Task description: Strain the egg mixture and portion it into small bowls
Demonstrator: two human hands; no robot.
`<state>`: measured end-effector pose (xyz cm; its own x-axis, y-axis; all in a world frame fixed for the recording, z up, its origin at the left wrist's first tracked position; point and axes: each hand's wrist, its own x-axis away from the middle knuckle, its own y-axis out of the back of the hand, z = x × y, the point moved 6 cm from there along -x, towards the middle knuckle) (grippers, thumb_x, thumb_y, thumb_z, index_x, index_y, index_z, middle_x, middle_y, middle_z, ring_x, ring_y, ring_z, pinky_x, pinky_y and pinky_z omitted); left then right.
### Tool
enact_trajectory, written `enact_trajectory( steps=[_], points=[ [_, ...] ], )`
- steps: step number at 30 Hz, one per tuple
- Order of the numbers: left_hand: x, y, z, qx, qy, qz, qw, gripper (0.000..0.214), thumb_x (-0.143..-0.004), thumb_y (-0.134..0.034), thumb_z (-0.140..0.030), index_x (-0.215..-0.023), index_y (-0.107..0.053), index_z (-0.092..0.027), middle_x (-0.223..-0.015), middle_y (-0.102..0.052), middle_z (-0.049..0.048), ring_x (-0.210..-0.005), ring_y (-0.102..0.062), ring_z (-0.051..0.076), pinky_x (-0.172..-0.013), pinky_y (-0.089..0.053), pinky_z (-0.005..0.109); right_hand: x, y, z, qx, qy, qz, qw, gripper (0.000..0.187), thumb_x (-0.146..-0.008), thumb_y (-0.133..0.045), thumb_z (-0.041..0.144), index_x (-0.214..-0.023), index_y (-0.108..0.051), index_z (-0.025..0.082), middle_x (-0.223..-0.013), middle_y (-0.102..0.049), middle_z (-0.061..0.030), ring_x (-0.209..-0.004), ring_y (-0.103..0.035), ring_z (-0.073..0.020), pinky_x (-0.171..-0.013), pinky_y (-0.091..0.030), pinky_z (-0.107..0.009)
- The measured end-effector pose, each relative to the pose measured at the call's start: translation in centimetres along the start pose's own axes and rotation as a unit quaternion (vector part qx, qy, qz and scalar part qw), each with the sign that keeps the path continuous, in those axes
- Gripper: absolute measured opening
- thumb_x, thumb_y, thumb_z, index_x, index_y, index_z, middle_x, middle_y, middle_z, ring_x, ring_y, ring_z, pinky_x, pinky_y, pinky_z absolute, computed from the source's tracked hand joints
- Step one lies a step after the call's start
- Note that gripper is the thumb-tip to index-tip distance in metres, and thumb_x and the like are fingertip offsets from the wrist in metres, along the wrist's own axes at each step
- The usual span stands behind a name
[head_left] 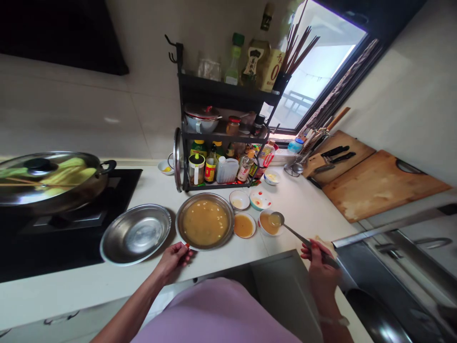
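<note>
My right hand (321,264) grips the handle of a metal ladle (276,220). Its bowl, full of yellowish liquid, hangs over a small white bowl (266,230) of the same liquid. My left hand (174,257) pinches the near rim of a wide steel basin (182,236) filled with yellow-brown soup. A small saucer (244,225) of orange sauce sits between the basin and the white bowl.
An empty steel basin (135,234) lies left of the soup. A lidded wok (46,181) sits on the black stove. A condiment rack (221,138) stands behind, with small dishes (250,200) before it. Cutting boards (378,183) and a sink (385,271) are at the right.
</note>
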<state>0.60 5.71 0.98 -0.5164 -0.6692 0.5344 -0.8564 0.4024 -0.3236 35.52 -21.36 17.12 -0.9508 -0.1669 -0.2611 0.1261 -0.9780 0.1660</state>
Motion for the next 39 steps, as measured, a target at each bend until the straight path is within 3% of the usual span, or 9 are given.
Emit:
enact_trajectory(
  steps=[3, 7, 11, 14, 20, 23, 27, 32, 39],
  points=[
    [0.1, -0.1, -0.2, 0.001, -0.008, 0.003, 1.000, 0.038, -0.059, -0.081, -0.042, -0.068, -0.059, -0.012, -0.064, -0.063, 0.0045, -0.051, -0.051, 0.009, -0.048, -0.037, 0.022, 0.9, -0.4, 0.6, 0.045, 0.060, 0.030, 0.997, 0.034, -0.076, -0.064, 0.044, -0.093, -0.068, 0.015, -0.078, -0.066, -0.0054, -0.058, -0.059, -0.0149, -0.056, -0.052, -0.031],
    [0.4, -0.4, -0.5, 0.002, -0.008, 0.006, 1.000, 0.037, -0.059, -0.081, -0.040, -0.067, -0.059, -0.012, -0.063, -0.063, 0.0043, -0.050, -0.050, 0.009, -0.047, -0.036, 0.022, 2.8, -2.0, 2.1, 0.004, 0.117, 0.098, 0.988, 0.024, -0.075, -0.067, 0.038, -0.091, -0.071, 0.021, -0.091, -0.065, -0.0065, -0.068, -0.061, -0.0180, -0.057, -0.052, -0.032],
    [0.6, -0.5, -0.7, 0.004, -0.011, -0.002, 1.000, 0.034, -0.060, -0.080, -0.038, -0.066, -0.059, -0.012, -0.063, -0.063, 0.0044, -0.050, -0.051, 0.009, -0.047, -0.037, 0.022, 5.0, -4.7, 3.1, -0.040, 0.075, 0.144, 0.986, 0.020, -0.077, -0.065, 0.035, -0.091, -0.072, 0.023, -0.080, -0.066, -0.0050, -0.057, -0.058, -0.0167, -0.054, -0.051, -0.032],
    [0.7, -0.6, -0.7, 0.003, -0.012, -0.004, 1.000, 0.035, -0.060, -0.081, -0.039, -0.066, -0.059, -0.012, -0.063, -0.064, 0.0045, -0.050, -0.051, 0.008, -0.047, -0.037, 0.022, 7.0, -7.6, 2.7, -0.050, 0.028, 0.215, 0.975, 0.021, -0.078, -0.064, 0.036, -0.092, -0.072, 0.023, -0.070, -0.066, -0.0028, -0.054, -0.057, -0.0158, -0.056, -0.053, -0.032],
    [0.6, -0.6, -0.7, 0.000, -0.013, -0.003, 1.000, 0.042, -0.054, -0.083, -0.044, -0.065, -0.058, -0.012, -0.060, -0.063, 0.0040, -0.049, -0.051, 0.009, -0.046, -0.037, 0.022, 10.1, -13.3, 1.3, -0.065, 0.043, 0.340, 0.937, 0.023, -0.083, -0.057, 0.037, -0.093, -0.071, 0.022, -0.077, -0.067, -0.0036, -0.055, -0.059, -0.0131, -0.052, -0.053, -0.027],
    [0.6, -0.6, -0.7, 0.000, -0.018, -0.009, 1.000, 0.042, -0.055, -0.082, -0.044, -0.065, -0.058, -0.012, -0.060, -0.063, 0.0041, -0.048, -0.051, 0.009, -0.046, -0.037, 0.022, 11.1, -15.4, 0.7, -0.059, 0.034, 0.375, 0.925, 0.025, -0.083, -0.056, 0.039, -0.091, -0.071, 0.020, -0.073, -0.066, -0.0030, -0.052, -0.059, -0.0125, -0.049, -0.052, -0.025],
    [0.6, -0.8, -0.8, 0.001, -0.011, -0.008, 1.000, 0.039, -0.056, -0.082, -0.041, -0.065, -0.057, -0.012, -0.061, -0.063, 0.0043, -0.049, -0.051, 0.009, -0.046, -0.037, 0.022, 11.8, -16.9, -0.5, -0.073, -0.038, 0.362, 0.928, 0.031, -0.080, -0.058, 0.044, -0.090, -0.069, 0.016, -0.060, -0.064, -0.0012, -0.047, -0.059, -0.0139, -0.047, -0.050, -0.025],
    [0.9, -0.9, -1.1, 0.003, -0.008, -0.011, 1.000, 0.038, -0.058, -0.081, -0.040, -0.065, -0.056, -0.013, -0.062, -0.063, 0.0046, -0.050, -0.051, 0.009, -0.047, -0.037, 0.022, 11.0, -16.8, -2.0, -0.117, -0.138, 0.290, 0.940, 0.034, -0.076, -0.062, 0.047, -0.083, -0.064, 0.014, -0.054, -0.064, -0.0031, -0.046, -0.060, -0.0171, -0.041, -0.046, -0.025],
    [1.0, -0.8, -1.1, 0.001, -0.005, -0.014, 1.000, 0.035, -0.060, -0.080, -0.038, -0.065, -0.056, -0.013, -0.063, -0.063, 0.0043, -0.050, -0.051, 0.009, -0.048, -0.037, 0.022, 9.6, -15.3, -1.2, -0.132, -0.129, 0.264, 0.947, 0.031, -0.075, -0.064, 0.045, -0.084, -0.062, 0.015, -0.055, -0.064, -0.0015, -0.050, -0.061, -0.0171, -0.043, -0.047, -0.025]
  ],
)
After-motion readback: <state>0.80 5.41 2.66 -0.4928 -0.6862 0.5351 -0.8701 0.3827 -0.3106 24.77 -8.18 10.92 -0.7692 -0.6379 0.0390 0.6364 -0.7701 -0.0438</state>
